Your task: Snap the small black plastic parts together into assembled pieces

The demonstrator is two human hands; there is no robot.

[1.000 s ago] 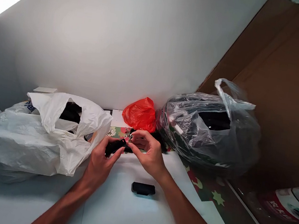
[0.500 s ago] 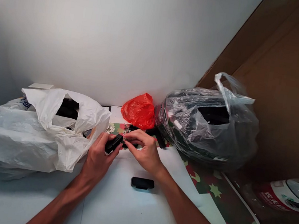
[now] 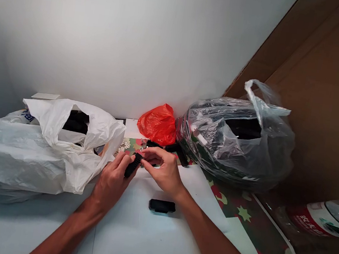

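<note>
We can't tell whether our right fingers [image 3: 149, 167] hold anything beside the ribbed black block [image 3: 133, 167] our left fingers [image 3: 123, 162] grip.

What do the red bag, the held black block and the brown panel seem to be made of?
Red bag: thin, slightly glossy plastic film, judging by its sharp crumples.
Held block: probably hard, dull plastic, being black with moulded-looking ridges; coated metal is possible.
Brown panel: likely matte cardboard, from its plain brown face and straight crease.
</note>
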